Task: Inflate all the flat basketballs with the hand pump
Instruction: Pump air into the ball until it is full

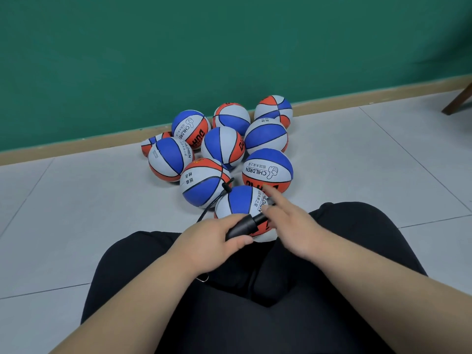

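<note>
Green wall at the back, wooden skirting along its foot, pale floor tiles in front, and a pile of red, white and blue basketballs heaped against that wall. Closest to the camera, one ball sits on the floor between the knees of a seated person in black trousers. Right over it comes the black hand pump, lying at a slant, its long axis running from lower left up to upper right, with the thinner end pointing away towards the pile. The left hand wraps the thick barrel, fingers curled over the top and thumb underneath, a firm full grip. The right hand is loose and open beside the thin end, forefinger stretched out towards the balls, one fingertip just at the shaft; whether it presses there I cannot tell. A thin black hose loops up from the left hand across the neighbouring ball.
</note>
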